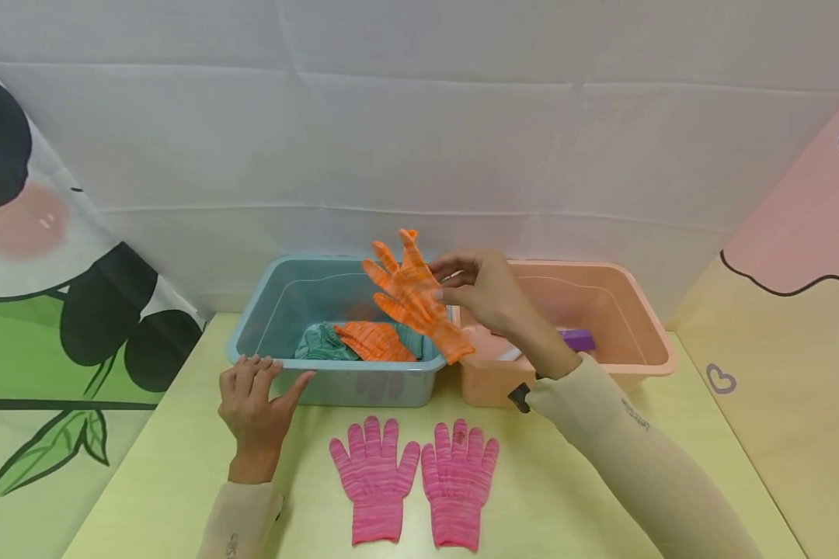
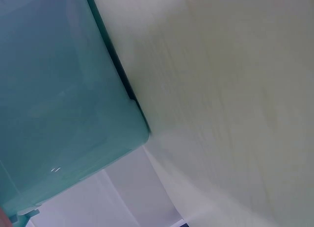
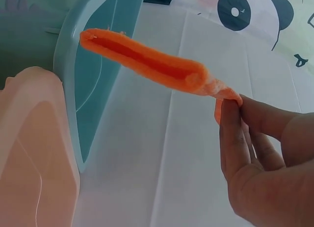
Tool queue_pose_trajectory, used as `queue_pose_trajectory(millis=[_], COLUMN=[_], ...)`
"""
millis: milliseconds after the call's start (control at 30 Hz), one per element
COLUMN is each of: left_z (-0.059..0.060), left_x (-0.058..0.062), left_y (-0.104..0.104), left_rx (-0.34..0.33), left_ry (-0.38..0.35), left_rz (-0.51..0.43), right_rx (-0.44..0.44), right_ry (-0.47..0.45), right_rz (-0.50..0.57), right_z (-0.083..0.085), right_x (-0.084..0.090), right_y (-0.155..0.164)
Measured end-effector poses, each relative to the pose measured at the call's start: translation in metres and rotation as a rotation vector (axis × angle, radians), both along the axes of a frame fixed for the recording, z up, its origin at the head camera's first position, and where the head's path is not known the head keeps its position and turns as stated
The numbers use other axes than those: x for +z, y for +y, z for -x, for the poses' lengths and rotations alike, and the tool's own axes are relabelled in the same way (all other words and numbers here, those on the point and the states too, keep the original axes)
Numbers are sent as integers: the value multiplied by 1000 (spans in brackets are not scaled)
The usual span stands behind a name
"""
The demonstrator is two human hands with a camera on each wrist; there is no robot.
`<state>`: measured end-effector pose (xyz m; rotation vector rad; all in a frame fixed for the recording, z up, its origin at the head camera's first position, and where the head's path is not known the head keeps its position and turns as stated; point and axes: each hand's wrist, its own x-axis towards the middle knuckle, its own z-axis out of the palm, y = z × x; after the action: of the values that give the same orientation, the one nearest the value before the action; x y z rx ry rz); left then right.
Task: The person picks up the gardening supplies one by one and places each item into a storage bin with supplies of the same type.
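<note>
Pale yellow-green surface (image 1: 566, 497) before a white backdrop: right hand (image 1: 485, 295) pinches an orange knit glove (image 1: 412, 299) in the air above the blue tub's (image 1: 266, 310) right rim, left hand (image 1: 255, 400) rests flat-fingered against that tub's front left corner, pink glove pair (image 1: 412, 477) lying just before the tub.

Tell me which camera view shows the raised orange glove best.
The head view: the orange glove shows whole, fingers up, pinched by the right hand above the blue bin. The right wrist view shows it edge-on; the left wrist view misses it.
</note>
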<state>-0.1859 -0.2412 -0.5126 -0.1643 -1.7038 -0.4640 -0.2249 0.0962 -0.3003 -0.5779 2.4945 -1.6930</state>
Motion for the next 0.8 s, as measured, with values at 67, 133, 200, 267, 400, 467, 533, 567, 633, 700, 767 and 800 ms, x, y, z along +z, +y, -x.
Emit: queue_pose_trajectory(millis=[67, 133, 200, 267, 400, 467, 533, 567, 633, 700, 767, 800], left_z=[0, 1, 1, 2, 2, 2, 3, 3, 3, 3, 3, 3], left_x=[0, -1, -1, -1, -2, -2, -2, -2, -2, -2, -2, -2], left_y=[0, 0, 0, 0, 0, 0, 0, 0, 0, 0, 0, 0], left_rx=[0, -2, -4, -4, -15, -17, -21, -21, -23, -24, -19, -14], left_ry=[-1, 2, 10, 16, 24, 24, 28, 27, 27, 25, 21, 20], left_rz=[1, 0, -2, -4, -8, -10, -14, -16, -18, -18, -14, -13], right_rx=[4, 5, 2, -1, 4, 13, 19, 21, 25, 24, 23, 22], right_ry=[-5, -4, -4, -6, -14, -13, -6, -3, -3, 5, 3, 4], right_rz=[-1, -5, -10, -11, 0, 4, -6, -13, -26, -48, -68, -78], right_z=[2, 5, 8, 10, 15, 17, 18, 19, 21, 23, 25, 26], right_x=[1, 2, 3, 3, 3, 3, 3, 3, 3, 3, 3, 3], right_y=[-3, -6, -10, -13, -19, -22, -24, -26, -29, -32, -35, -36])
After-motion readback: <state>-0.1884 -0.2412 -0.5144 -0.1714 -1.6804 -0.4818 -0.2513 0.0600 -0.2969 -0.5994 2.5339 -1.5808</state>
